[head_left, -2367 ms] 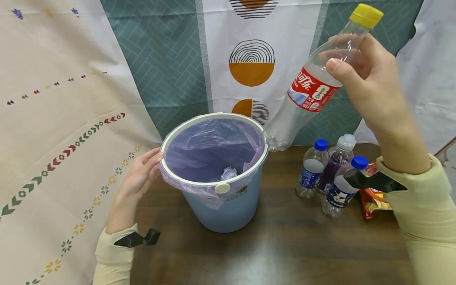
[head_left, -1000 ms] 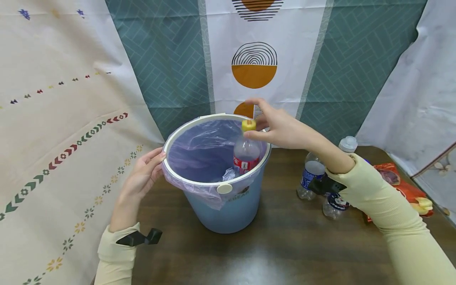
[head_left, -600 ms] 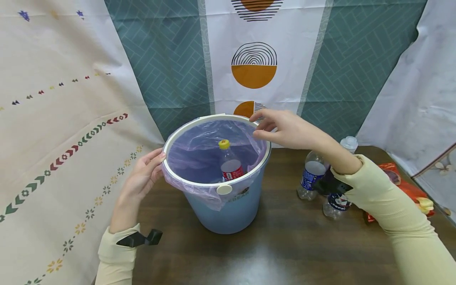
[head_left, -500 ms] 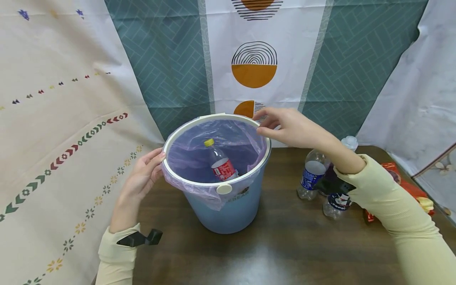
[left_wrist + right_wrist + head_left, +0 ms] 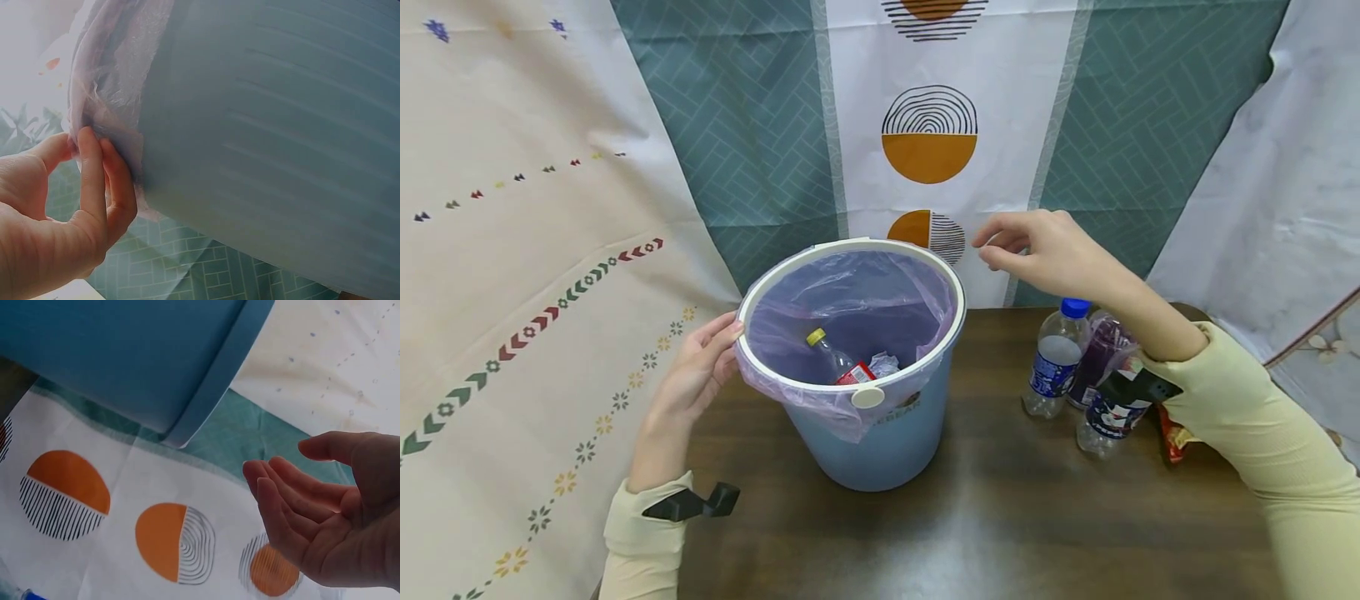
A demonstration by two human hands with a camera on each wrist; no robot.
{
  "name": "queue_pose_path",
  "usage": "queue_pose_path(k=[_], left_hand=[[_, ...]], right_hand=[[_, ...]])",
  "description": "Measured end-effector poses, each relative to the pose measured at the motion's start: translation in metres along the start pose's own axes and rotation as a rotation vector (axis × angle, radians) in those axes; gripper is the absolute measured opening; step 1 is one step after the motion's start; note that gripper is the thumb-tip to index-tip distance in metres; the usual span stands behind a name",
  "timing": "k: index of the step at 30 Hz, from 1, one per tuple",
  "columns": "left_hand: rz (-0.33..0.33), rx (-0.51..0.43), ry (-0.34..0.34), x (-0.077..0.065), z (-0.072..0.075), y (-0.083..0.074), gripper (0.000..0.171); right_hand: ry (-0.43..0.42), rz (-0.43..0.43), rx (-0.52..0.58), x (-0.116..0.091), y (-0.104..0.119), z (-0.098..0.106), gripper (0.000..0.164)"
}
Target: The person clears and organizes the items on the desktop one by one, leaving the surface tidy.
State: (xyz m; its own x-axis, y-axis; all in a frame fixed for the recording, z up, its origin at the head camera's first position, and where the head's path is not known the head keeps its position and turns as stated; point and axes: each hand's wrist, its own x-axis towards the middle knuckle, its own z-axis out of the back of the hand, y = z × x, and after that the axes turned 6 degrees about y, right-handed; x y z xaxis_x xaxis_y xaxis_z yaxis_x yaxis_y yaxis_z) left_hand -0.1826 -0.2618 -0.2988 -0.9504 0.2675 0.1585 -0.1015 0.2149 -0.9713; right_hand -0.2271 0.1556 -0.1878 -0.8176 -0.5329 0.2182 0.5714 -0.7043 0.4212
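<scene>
"What is the left hand (image 5: 700,362) doing over there?"

"Pinching the rim (image 5: 865,244) of the blue bucket (image 5: 880,458), thumb on one side and fingers on the other, with the purple liner (image 5: 880,275) caught between them."

"And the right hand (image 5: 1037,250)?"

"It's up in front of the patterned cloth (image 5: 928,158), to the right of the bucket and apart from it. The fingers are loosely bent, the thumb spread away from their tips."

"Where's the yellow-capped bottle (image 5: 835,358)?"

"Down inside the lined bucket, tilted, cap up toward the left. Its red label is beside a crumpled white lump (image 5: 883,364); the near rim hides its lower end."

"Anything else on the table (image 5: 1000,508)?"

"A blue-capped bottle (image 5: 1054,367), a purple bottle (image 5: 1096,350) just beside it, and a dark-labelled bottle (image 5: 1108,421) nearer us, partly behind the wrist. A red packet (image 5: 1176,437) shows past the sleeve."
</scene>
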Motion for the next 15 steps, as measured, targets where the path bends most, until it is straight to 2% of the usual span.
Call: queue_pose_path(k=[7,15], left_hand=[[0.013,0.009,-0.004,0.002,-0.001,0.0,0.023],[0.003,0.003,0.0,-0.001,0.001,0.0,0.023]], right_hand=[[-0.01,-0.03,0.0,-0.005,-0.014,0.0,0.025],[0.036,-0.078,-0.094,-0.013,-0.032,0.005,0.026]])
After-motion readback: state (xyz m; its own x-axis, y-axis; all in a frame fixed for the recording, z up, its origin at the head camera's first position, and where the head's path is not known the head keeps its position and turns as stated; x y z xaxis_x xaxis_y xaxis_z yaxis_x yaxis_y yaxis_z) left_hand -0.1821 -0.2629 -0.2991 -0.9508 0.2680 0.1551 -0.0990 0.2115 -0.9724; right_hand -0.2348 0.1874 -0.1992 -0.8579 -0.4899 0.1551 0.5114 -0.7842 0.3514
